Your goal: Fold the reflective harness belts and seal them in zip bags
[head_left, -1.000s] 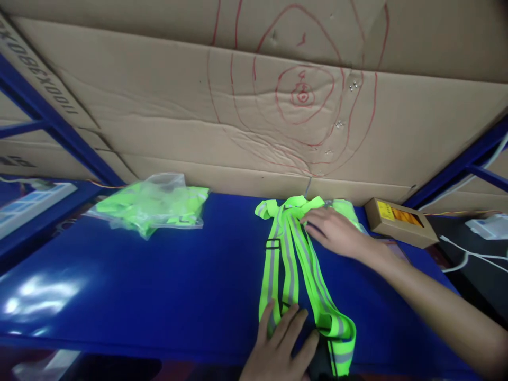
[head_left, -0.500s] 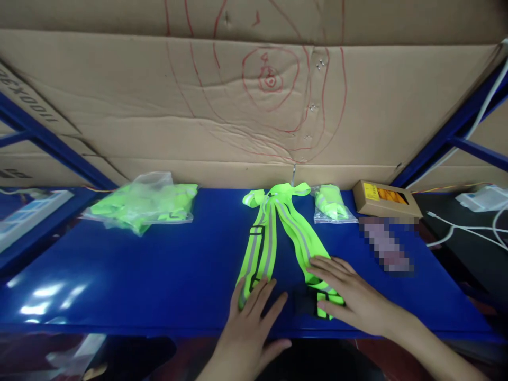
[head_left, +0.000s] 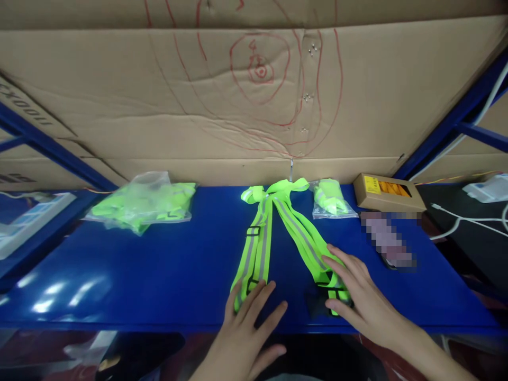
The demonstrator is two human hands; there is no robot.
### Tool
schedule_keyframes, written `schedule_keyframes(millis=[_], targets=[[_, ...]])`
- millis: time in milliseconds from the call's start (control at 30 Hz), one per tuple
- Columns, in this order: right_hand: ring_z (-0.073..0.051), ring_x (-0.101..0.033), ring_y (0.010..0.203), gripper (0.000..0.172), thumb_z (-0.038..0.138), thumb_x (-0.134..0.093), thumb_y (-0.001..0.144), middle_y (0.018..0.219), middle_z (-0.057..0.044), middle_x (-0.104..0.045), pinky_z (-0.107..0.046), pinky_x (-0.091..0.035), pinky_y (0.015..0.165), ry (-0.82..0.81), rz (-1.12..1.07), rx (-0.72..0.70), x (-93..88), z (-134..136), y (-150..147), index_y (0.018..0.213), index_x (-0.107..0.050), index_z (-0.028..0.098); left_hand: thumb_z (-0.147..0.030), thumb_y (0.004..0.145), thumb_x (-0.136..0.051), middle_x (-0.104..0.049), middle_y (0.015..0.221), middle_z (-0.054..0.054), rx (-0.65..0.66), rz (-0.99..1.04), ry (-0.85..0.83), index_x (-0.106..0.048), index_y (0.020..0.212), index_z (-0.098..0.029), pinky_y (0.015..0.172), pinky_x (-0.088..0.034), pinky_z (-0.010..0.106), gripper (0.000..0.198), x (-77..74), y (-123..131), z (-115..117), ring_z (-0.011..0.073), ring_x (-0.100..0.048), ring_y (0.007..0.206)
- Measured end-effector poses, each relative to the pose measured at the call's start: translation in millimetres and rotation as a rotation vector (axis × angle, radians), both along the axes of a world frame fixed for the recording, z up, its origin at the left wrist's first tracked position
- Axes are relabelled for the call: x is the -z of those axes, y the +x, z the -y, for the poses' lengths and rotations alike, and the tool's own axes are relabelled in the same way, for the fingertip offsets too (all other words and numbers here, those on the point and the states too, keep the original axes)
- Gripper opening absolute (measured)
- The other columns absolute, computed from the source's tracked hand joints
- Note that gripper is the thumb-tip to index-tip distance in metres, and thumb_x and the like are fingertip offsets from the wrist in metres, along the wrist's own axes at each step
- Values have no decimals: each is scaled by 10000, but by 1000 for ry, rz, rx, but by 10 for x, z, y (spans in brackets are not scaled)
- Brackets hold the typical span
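A neon-green reflective harness (head_left: pixel 265 254) with grey stripes and black buckles lies on the blue table, its straps running toward me in two legs from looped ends at the back. My left hand (head_left: pixel 243 333) lies with fingers spread over the near end of the left leg, beside a black strap buckle (head_left: pixel 253 286). On the right leg's near end rests my right hand (head_left: pixel 365 299), its fingers stretched out over the straps and its thumb by a black buckle. Part of each strap end is hidden under the fingers.
Clear bags of green straps lie at the back left (head_left: pixel 143 203) and back right (head_left: pixel 330 198). A brown box (head_left: pixel 387 193) and a blurred-out flat item (head_left: pixel 384 241) sit at the right. Cardboard (head_left: pixel 159 90) stands behind; a power strip (head_left: pixel 35 222) is far left.
My right hand has shifted to the right, and the near end of the right leg has moved outward with it. My left hand stays on the left leg. The view has tilted slightly.
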State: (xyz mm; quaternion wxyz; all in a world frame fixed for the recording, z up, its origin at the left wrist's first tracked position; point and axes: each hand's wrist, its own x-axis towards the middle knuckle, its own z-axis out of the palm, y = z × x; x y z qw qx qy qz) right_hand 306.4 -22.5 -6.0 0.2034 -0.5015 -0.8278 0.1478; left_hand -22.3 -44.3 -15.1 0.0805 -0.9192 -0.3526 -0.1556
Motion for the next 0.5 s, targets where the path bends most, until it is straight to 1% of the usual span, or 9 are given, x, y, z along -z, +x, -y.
schedule_keyframes(millis=[100, 167, 200, 267, 333, 400, 500], targets=[[-314, -365, 1510, 650, 440, -518, 1040, 1649, -92, -371, -533, -413, 1163, 26, -92, 256, 116, 195, -33, 1620, -248, 326, -378, 1027, -555, -558, 1511, 52, 5, 111, 8, -632, 1390, -290, 1298, -85, 462, 381, -50, 110, -13, 231, -461, 1438], [-320, -426, 1467, 610, 442, -491, 1051, 1592, -99, -454, -541, -440, 1133, 6, -124, 403, 184, 297, -30, 1608, -277, 317, -335, 1036, -536, -630, 1429, 33, 22, 153, 5, -669, 1329, -265, 1276, -178, 392, 329, -93, 231, -24, 201, -528, 1363], [-326, -457, 1442, 580, 447, -487, 1052, 1561, -100, -493, -548, -449, 1119, -4, -126, 446, 209, 335, -29, 1591, -315, 318, -341, 1039, -526, -643, 1413, 32, 34, 169, 3, -672, 1320, -252, 1250, -233, 366, 328, -108, 310, -29, 195, -547, 1337], [-338, -499, 1402, 517, 449, -484, 1053, 1510, -101, -550, -567, -444, 1109, -14, -120, 470, 231, 382, -46, 1546, -398, 318, -405, 1042, -502, -639, 1426, 48, 52, 182, -9, -651, 1345, -231, 1181, -331, 354, 380, -105, 501, -36, 207, -559, 1322], [-341, -515, 1388, 476, 434, -482, 1055, 1484, -97, -578, -575, -430, 1118, -17, -125, 443, 215, 404, -92, 1515, -440, 319, -472, 1036, -486, -639, 1426, 66, 69, 170, -35, -630, 1369, -214, 1117, -397, 377, 445, -43, 717, -25, 229, -574, 1301], [-321, -528, 1381, 467, 412, -483, 1057, 1483, -80, -585, -539, -452, 1114, -47, -151, 402, 170, 412, -161, 1515, -436, 335, -484, 1022, -504, -671, 1375, 59, 69, 188, -62, -631, 1357, -211, 1057, -442, 399, 451, 76, 927, 12, 238, -610, 1228], [-287, -538, 1380, 498, 384, -494, 1056, 1490, -55, -584, -467, -496, 1090, -89, -176, 321, 107, 399, -262, 1543, -394, 357, -455, 979, -586, -723, 1239, 52, 68, 288, -59, -676, 1253, -218, 968, -482, 408, 373, 260, 1153, 85, 239, -648, 1085]])
